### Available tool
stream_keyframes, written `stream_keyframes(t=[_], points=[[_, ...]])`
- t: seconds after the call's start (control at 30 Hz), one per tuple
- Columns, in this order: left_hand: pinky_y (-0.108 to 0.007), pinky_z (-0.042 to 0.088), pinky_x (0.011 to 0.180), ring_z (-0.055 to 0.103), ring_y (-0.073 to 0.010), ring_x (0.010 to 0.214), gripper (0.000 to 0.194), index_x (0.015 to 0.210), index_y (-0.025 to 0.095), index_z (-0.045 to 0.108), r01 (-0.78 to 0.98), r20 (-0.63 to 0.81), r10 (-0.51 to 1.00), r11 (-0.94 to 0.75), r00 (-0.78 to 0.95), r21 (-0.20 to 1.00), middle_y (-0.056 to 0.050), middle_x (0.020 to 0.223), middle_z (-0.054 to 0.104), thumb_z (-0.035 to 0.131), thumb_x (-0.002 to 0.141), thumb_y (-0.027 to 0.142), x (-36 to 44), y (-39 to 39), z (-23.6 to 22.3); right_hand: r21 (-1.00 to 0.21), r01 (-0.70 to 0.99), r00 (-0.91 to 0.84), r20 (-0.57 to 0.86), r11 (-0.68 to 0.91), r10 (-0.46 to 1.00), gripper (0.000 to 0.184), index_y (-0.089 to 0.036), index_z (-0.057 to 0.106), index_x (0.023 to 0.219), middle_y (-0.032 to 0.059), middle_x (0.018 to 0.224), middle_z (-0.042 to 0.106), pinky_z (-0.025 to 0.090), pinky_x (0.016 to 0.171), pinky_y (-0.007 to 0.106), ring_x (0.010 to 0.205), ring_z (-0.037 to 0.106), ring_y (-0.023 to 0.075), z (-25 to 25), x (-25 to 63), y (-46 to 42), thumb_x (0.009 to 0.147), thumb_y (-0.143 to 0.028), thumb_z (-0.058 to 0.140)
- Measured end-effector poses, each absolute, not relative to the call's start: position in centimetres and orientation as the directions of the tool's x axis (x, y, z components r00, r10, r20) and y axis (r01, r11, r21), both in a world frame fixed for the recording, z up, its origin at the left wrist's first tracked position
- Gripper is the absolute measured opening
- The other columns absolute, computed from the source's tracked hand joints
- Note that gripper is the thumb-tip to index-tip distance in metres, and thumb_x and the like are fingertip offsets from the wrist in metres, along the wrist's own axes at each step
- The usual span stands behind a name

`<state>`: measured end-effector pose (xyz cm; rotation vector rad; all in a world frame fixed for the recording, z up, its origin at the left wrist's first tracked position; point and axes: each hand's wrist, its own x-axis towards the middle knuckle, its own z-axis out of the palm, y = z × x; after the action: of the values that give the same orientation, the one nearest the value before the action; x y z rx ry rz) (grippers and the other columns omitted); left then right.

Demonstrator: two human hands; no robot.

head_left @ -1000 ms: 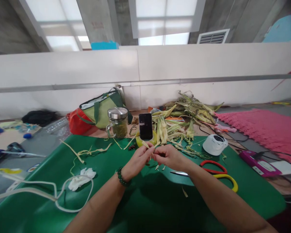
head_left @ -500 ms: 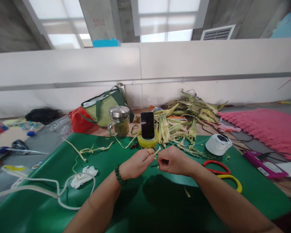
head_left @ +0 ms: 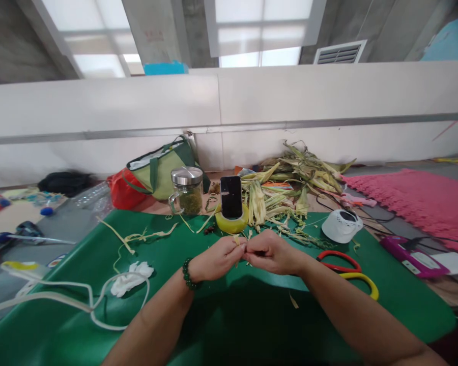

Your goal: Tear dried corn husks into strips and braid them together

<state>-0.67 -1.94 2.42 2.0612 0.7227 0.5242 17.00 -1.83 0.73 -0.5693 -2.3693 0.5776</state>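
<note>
Some scraps (head_left: 116,236) lie on the green tabletop (head_left: 168,267) at left. In the middle, the left hand (head_left: 218,260) pinches a pale strip (head_left: 236,240) near the phone (head_left: 231,198). The right hand (head_left: 273,254) meets it, closed up, seemingly on the same strip. It looks part done, nothing seems finished; many husks (head_left: 309,170) remain behind, scissors (head_left: 353,275) at right.

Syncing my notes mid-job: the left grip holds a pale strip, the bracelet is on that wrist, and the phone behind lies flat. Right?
Not flat: the head view shows the phone propped upright. The rest is right: the left grip holds a pale strip, and the bracelet is on that wrist.
</note>
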Motion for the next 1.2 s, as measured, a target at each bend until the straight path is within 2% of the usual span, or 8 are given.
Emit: stream_keyframes(t=[0.2,0.33,0.57,0.77,0.83,0.97,1.07,1.2], points=[[-0.022,0.034,0.051,0.038,-0.0094,0.053,0.027,0.063,0.017,0.043,0.188,-0.001,0.661,-0.212,0.751,0.959,0.003,0.059,0.039,0.04,0.082,0.036,-1.5,-1.5,2.6,-0.656,0.217,-0.69,0.42,0.723,0.589,0.036,-0.016,0.042,0.055,-0.0053,0.051,0.034,0.025,0.046,0.017,0.047,0.03,0.0055,1.3,17.1,-1.9,0.088,-0.03,0.044],[-0.022,0.035,0.048,0.041,-0.0101,0.051,0.038,0.063,0.016,0.046,0.221,-0.082,0.748,-0.088,0.659,0.971,0.002,0.057,0.044,0.035,0.084,0.046,-1.5,-1.3,2.2,-0.603,0.307,-0.684,0.398,0.736,0.611,0.034,-0.015,0.048,0.062,-0.004,0.056,0.04,0.029,0.049,0.017,0.051,0.036,0.0067,1.8,17.6,-1.5,0.09,-0.032,0.042],[-0.023,0.038,0.057,0.045,-0.011,0.059,0.028,0.063,0.016,0.047,0.213,0.05,0.764,-0.242,0.643,0.946,0.001,0.062,0.046,0.044,0.082,0.037,-0.7,-1.7,2.1,-0.516,0.372,-0.7,0.39,0.772,0.598,0.033,-0.015,0.047,0.056,-0.0049,0.052,0.037,0.024,0.047,0.019,0.048,0.033,0.0059,1.6,17.7,-1.4,0.087,-0.026,0.045],[-0.023,0.027,0.05,0.03,-0.0083,0.051,0.021,0.05,0.016,0.041,0.206,-0.001,0.668,-0.227,0.744,0.952,0.004,0.051,0.034,0.046,0.07,0.02,-1.5,-1.8,2.9,-0.702,0.168,-0.721,0.391,0.692,0.572,0.033,-0.016,0.039,0.05,-0.0061,0.05,0.028,0.021,0.044,0.019,0.046,0.025,0.0048,1.3,17.2,-1.9,0.081,-0.026,0.047],[-0.023,0.031,0.053,0.036,-0.0089,0.053,0.022,0.05,0.015,0.045,0.196,-0.036,0.623,-0.189,0.781,0.962,0.003,0.051,0.042,0.048,0.07,0.021,-1.9,-1.5,3.1,-0.76,0.145,-0.71,0.367,0.634,0.602,0.034,-0.016,0.04,0.051,-0.0063,0.049,0.028,0.021,0.043,0.019,0.045,0.025,0.0049,1.1,17.2,-1.8,0.081,-0.03,0.05],[-0.024,0.039,0.059,0.051,-0.0121,0.059,0.02,0.065,0.012,0.061,0.119,-0.089,0.698,0.006,0.71,0.993,-0.001,0.06,0.057,0.055,0.072,0.029,-1.9,-0.9,2.3,-0.869,0.106,-0.649,0.308,0.483,0.696,0.037,-0.014,0.048,0.055,-0.0055,0.046,0.037,0.024,0.041,0.018,0.043,0.031,0.0052,0.8,17.3,-1.0,0.083,-0.039,0.051],[-0.025,0.041,0.054,0.052,-0.0125,0.053,0.043,0.073,0.012,0.06,-0.025,-0.159,0.734,0.234,0.661,0.972,-0.003,0.059,0.059,0.044,0.078,0.052,-1.7,-0.7,1.5,-0.886,0.136,-0.609,0.279,0.444,0.742,0.041,-0.014,0.048,0.055,-0.0046,0.046,0.04,0.025,0.041,0.019,0.043,0.033,0.0056,0.8,17.5,-0.3,0.083,-0.045,0.05],[-0.024,0.042,0.058,0.057,-0.0134,0.061,0.038,0.091,0.014,0.056,-0.09,-0.078,0.755,0.18,0.651,0.98,-0.003,0.068,0.061,0.054,0.076,0.048,-2.0,-1.0,1.7,-0.856,0.188,-0.611,0.282,0.481,0.74,0.046,-0.015,0.042,0.052,-0.0044,0.047,0.04,0.026,0.043,0.019,0.044,0.034,0.0058,1.0,17.7,0.1,0.083,-0.048,0.049]])
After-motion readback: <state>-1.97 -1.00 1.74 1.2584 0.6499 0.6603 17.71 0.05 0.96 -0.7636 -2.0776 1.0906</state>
